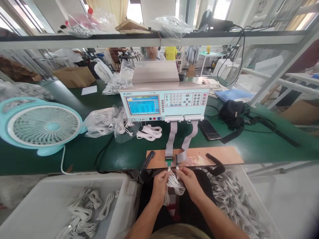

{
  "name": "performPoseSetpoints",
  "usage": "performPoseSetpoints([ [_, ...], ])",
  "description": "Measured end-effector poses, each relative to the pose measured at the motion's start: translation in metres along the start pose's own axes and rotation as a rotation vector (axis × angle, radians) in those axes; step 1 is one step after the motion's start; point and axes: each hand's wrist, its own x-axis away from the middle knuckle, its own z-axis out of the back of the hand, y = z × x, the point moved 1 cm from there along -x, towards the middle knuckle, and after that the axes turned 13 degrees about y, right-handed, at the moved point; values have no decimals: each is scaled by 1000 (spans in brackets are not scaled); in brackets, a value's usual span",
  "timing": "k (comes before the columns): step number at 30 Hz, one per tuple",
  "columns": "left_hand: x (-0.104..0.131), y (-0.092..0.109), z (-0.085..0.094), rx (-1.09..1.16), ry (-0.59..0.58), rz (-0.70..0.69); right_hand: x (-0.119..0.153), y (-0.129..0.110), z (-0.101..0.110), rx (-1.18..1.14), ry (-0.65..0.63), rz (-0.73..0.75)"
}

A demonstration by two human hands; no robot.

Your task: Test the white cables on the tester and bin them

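Observation:
My left hand pinches one white plug end of a bundled white cable, right at a small green circuit board. With the fingers of my right hand I grip the cable's other end, close to a second dark connector. The coil hangs between my hands over my lap. Two grey ribbon cables run from these connectors up to a white cable tester with a lit blue screen. Whether the plugs are fully seated I cannot tell.
A wooden board lies along the table's front edge. Left stand a turquoise fan and a bin with several coiled cables; right, a bin heaped with cables. A phone and black pouch lie beside the tester.

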Motion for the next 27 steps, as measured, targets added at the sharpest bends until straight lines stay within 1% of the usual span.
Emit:
performPoseSetpoints([
  [3, -1, 0, -3, -11, 0, 38, -2, 5, 2, 53, 36, 38],
  [5, -2, 2, -7, -1, 10, 39, -4, 9, 3, 69, 51, 53],
  [10, -5, 5, -16, 93, 79, 4, -9, 17, 3, 29, 16, 60],
  [14, -6, 1, -17, 114, 108, 32, -9, 20, 2, -28, 1, 50],
  [18, -9, -1, -17, 129, 117, 0, -14, 22, -1, -58, -5, 38],
  [21, -4, -2, -17, 91, 125, -46, -12, 24, -2, -21, 45, 97],
  [24, 14, -3, -20, 34, 65, -70, 0, 26, 4, 89, 97, 174],
  [25, 21, -4, -21, 9, 26, -50, 4, 26, 9, 138, 90, 177],
  [27, 32, -7, -22, -53, -61, 58, 8, 23, 28, 244, 89, 158],
])
